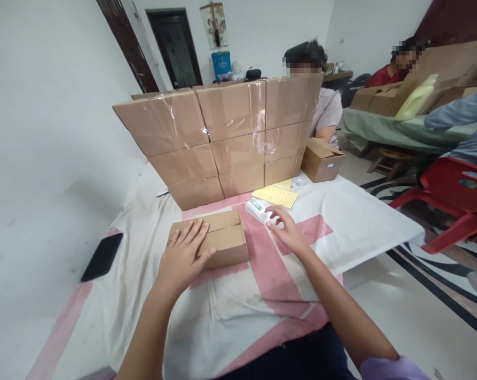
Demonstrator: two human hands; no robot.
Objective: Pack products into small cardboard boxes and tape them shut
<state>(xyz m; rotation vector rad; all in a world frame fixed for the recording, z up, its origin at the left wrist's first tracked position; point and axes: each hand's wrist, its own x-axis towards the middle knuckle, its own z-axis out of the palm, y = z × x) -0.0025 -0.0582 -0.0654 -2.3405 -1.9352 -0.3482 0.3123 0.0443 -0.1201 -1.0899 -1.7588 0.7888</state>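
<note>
We best steady the small carton (225, 238) with left hand (185, 258) splayed flat, right hand (286, 230), fingers parted, near the white device (255, 210).

This looks like a home workroom, with a wall scroll (208, 24), tablecloth (365, 217) and stacked cartons (237, 113).

Over the table (361, 211) show the wearer's two hands, a left hand (186, 258) and a right hand (284, 228), with one low carton (227, 240) nearest the front edge, one labelled carton (324, 164) by the far right corner and, towards the far edge, nine stacked box fronts (238, 153) in three rows of three. There are also one white device (257, 210), one tape roll (300, 182) and, at the left edge, one black slab (102, 257). Beyond the right edge are one red chair (456, 190), one stool (392, 160) and one bottle (416, 98).
</note>
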